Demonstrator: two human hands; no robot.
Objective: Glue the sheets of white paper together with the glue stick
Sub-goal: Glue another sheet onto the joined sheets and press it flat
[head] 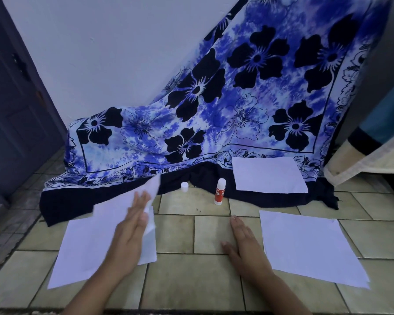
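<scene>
My left hand [132,226] holds a blurred white sheet [123,201] raised above the left paper [87,248] lying on the tiled floor. Its fingers are straight on top of the sheet, its thumb is hidden, and the sheet bends round the fingertips. My right hand [241,244] rests flat on the tiles, fingers straight, holding nothing. To its right lies another white sheet [309,244]. A third sheet [268,175] lies on the cloth further back. The red and white glue stick [220,191] stands upright and uncapped, with its white cap [184,186] to its left.
A blue flowered cloth [214,114] hangs down the wall and spreads onto the tiled floor [175,280]. A dark door [14,105] stands at the left. A draped piece of furniture [373,151] is at the right edge.
</scene>
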